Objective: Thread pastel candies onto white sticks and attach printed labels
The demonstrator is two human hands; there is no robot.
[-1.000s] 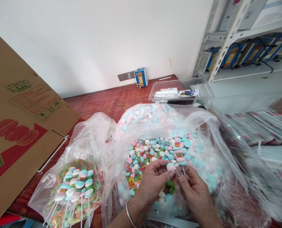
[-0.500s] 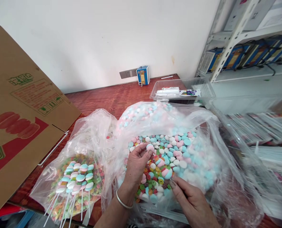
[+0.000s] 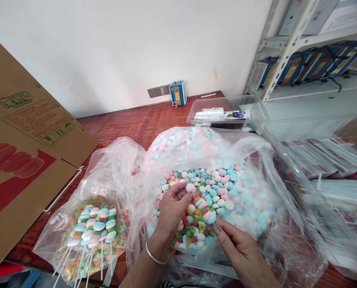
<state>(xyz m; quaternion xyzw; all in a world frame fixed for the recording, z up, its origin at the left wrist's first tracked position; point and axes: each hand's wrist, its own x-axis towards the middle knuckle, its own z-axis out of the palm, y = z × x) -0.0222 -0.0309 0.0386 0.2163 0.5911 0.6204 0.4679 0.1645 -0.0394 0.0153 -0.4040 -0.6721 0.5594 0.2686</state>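
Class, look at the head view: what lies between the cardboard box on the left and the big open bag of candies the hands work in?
A smaller clear bag holding finished candy skewers.

I see a brown cardboard box [image 3: 25,152] at left, a clear plastic tray [image 3: 226,114] at the back of the wooden surface [image 3: 130,124], a small blue device [image 3: 176,93] by the wall, and metal shelving [image 3: 304,52] at right.
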